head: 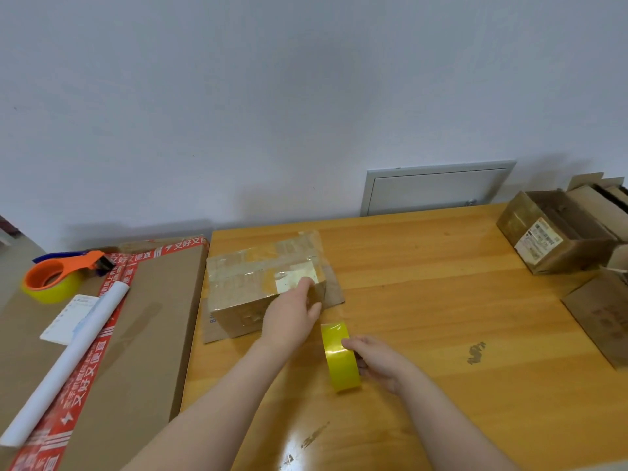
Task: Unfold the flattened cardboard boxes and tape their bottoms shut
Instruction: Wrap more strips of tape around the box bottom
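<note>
Your left hand (292, 314) presses straight fingers on the taped box (251, 283) at the desk's (424, 283) left end. Just beside it, your right hand (377, 363) grips the tape roll (339, 358), which stands on edge. A dispenser (54, 277) lies far left, and open boxes (557, 232) stand far right.

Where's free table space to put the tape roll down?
Bare table between the taped box and the open boxes; more right of the right hand gripping the tape roll. Crowded: the left carton, carrying tape dispenser and paper roll.
</note>
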